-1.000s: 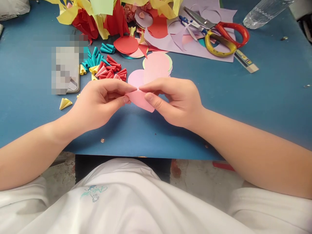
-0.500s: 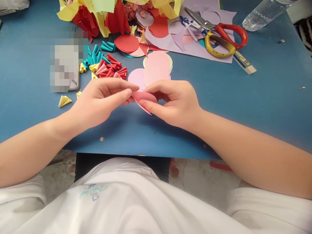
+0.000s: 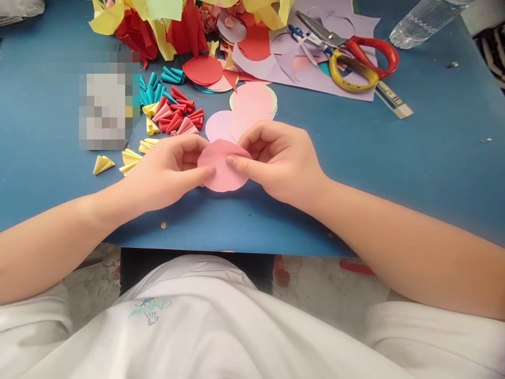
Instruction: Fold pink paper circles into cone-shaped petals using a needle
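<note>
Both my hands pinch one pink paper circle (image 3: 222, 168) just above the blue table (image 3: 394, 158). My left hand (image 3: 165, 168) grips its left edge with thumb in front and fingers behind. On the right edge, my right hand (image 3: 278, 160) holds it the same way. The circle faces me, nearly flat, with a slight curl at its top rim. Just behind my hands lie more pink paper circles (image 3: 244, 110) in a loose stack.
Folded paper cones (image 3: 169, 108) in teal, red, pink and yellow lie at the left. Scissors (image 3: 351, 52) with red and yellow handles rest on lilac paper scraps (image 3: 315, 73). Crumpled red and yellow paper (image 3: 158, 26), a clear bottle (image 3: 422, 21) and a glue stick (image 3: 394, 102) sit at the back.
The pink circle was bent and folded between my fingers; now it is spread open and turned flat toward me. Both hands shifted slightly toward me.
</note>
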A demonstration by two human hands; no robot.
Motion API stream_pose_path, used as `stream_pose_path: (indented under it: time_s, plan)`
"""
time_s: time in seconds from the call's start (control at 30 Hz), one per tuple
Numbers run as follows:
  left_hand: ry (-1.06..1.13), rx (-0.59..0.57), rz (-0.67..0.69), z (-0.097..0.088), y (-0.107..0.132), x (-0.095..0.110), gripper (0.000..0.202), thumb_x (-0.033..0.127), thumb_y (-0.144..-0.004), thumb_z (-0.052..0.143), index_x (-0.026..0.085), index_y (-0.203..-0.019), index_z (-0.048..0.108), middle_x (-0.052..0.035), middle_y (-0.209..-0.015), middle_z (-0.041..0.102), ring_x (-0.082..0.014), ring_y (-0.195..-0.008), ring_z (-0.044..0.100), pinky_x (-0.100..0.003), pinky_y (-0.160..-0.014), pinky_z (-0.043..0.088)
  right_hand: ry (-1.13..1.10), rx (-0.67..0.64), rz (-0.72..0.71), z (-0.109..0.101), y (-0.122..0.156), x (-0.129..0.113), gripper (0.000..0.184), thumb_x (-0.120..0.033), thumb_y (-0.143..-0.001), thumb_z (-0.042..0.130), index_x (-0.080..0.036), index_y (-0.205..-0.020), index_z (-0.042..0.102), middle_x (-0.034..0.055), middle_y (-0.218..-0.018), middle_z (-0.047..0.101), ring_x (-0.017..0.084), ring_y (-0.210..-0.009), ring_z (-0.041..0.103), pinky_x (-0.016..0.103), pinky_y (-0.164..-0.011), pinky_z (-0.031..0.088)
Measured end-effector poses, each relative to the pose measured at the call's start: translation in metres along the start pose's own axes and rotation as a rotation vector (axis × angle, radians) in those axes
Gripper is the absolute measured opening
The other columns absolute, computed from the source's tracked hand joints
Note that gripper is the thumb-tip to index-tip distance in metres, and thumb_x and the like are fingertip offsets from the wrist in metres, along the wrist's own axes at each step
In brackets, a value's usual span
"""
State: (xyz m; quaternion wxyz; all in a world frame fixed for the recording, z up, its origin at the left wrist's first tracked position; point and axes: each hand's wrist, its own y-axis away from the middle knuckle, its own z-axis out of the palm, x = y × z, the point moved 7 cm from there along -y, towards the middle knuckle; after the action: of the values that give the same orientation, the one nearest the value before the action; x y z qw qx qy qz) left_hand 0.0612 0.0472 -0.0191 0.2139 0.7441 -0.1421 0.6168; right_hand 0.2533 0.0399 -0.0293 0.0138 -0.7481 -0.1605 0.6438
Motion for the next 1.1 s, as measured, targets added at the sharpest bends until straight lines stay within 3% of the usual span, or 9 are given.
stream_pose_path:
  time_s: [0.17, 0.3, 0.5, 0.63, 0.77, 0.87, 0.97, 1.03, 1.1]
  plan:
    - [0.004, 0.032, 0.041, -0.003, 0.001, 0.000, 0.015, 0.026, -0.092, 0.087, 0.018, -0.104, 0.084, 0.0009, -0.093, 0.086, -0.0193, -0.086, 0.085, -0.029, -0.074, 0.069, 0.062, -0.055, -0.067, 0.003, 0.002, 0.000, 0.032, -0.052, -0.098, 0.098, -0.030, -0.102, 0.075, 0.0015, -0.096, 0.080, 0.023, -0.087, 0.077, 0.039, -0.076, 0.071]
    - [0.029, 0.010, 0.062, -0.002, 0.001, 0.001, 0.012, 0.026, -0.096, 0.087, 0.018, -0.104, 0.084, 0.0002, -0.092, 0.086, -0.0232, -0.095, 0.088, -0.035, -0.085, 0.073, 0.173, -0.141, -0.212, 0.008, 0.008, -0.008, 0.019, -0.039, -0.108, 0.083, -0.032, -0.124, 0.078, 0.0031, -0.102, 0.083, 0.024, -0.087, 0.081, 0.043, -0.081, 0.073]
    - [0.015, 0.015, 0.053, -0.009, -0.001, 0.001, 0.030, 0.039, -0.091, 0.100, 0.025, -0.111, 0.084, -0.0045, -0.107, 0.091, -0.0272, -0.102, 0.089, -0.040, -0.088, 0.073, 0.388, -0.263, -0.428, 0.011, 0.011, -0.015, 0.023, -0.034, -0.109, 0.073, -0.032, -0.131, 0.081, 0.0078, -0.109, 0.086, 0.029, -0.092, 0.084, 0.049, -0.086, 0.075]
    - [0.056, 0.025, 0.048, -0.012, -0.002, 0.003, 0.028, 0.026, -0.090, 0.099, 0.028, -0.114, 0.084, 0.0006, -0.094, 0.089, -0.0213, -0.089, 0.086, -0.035, -0.081, 0.070, 0.488, -0.293, -0.541, 0.011, 0.013, -0.017, 0.032, -0.023, -0.110, 0.064, -0.035, -0.136, 0.079, 0.0068, -0.109, 0.085, 0.027, -0.093, 0.083, 0.044, -0.082, 0.073]
    - [0.244, 0.096, 0.028, -0.017, -0.002, 0.004, 0.024, 0.012, -0.088, 0.083, 0.021, -0.110, 0.088, 0.0022, -0.086, 0.087, -0.0134, -0.081, 0.082, -0.027, -0.077, 0.069, 0.488, -0.271, -0.623, 0.011, 0.016, -0.023, 0.042, -0.014, -0.109, 0.059, -0.035, -0.141, 0.077, 0.0068, -0.112, 0.084, 0.025, -0.095, 0.083, 0.042, -0.082, 0.071]
    - [0.241, 0.065, 0.071, -0.015, -0.001, 0.007, 0.022, 0.013, -0.092, 0.085, 0.019, -0.113, 0.087, 0.0002, -0.091, 0.090, -0.0133, -0.082, 0.085, -0.026, -0.077, 0.070, 0.444, -0.272, -0.657, 0.012, 0.017, -0.026, 0.042, -0.014, -0.110, 0.061, -0.035, -0.144, 0.075, 0.0068, -0.112, 0.083, 0.025, -0.094, 0.082, 0.041, -0.082, 0.071]
    - [0.164, 0.010, 0.173, -0.012, 0.001, 0.012, 0.031, 0.016, -0.093, 0.095, 0.021, -0.121, 0.083, -0.0004, -0.096, 0.092, -0.0170, -0.087, 0.089, -0.029, -0.081, 0.072, 0.361, -0.321, -0.662, 0.016, 0.017, -0.028, 0.034, -0.030, -0.112, 0.075, -0.036, -0.146, 0.074, 0.0052, -0.111, 0.083, 0.023, -0.091, 0.080, 0.041, -0.082, 0.072]
    - [0.129, 0.001, 0.198, -0.012, 0.000, 0.010, 0.032, 0.019, -0.094, 0.097, 0.023, -0.123, 0.083, 0.0005, -0.097, 0.092, -0.0168, -0.089, 0.089, -0.030, -0.083, 0.073, 0.290, -0.340, -0.627, 0.018, 0.016, -0.029, 0.026, -0.034, -0.116, 0.076, -0.034, -0.141, 0.077, 0.0039, -0.111, 0.085, 0.021, -0.091, 0.080, 0.039, -0.082, 0.071]
    - [0.073, 0.020, 0.221, -0.014, -0.001, 0.008, 0.029, 0.022, -0.098, 0.095, 0.023, -0.125, 0.083, 0.0005, -0.098, 0.090, -0.0148, -0.090, 0.087, -0.028, -0.083, 0.072, 0.201, -0.292, -0.526, 0.016, 0.012, -0.027, 0.014, -0.028, -0.119, 0.070, -0.030, -0.130, 0.079, 0.0028, -0.109, 0.086, 0.019, -0.093, 0.082, 0.037, -0.084, 0.071]
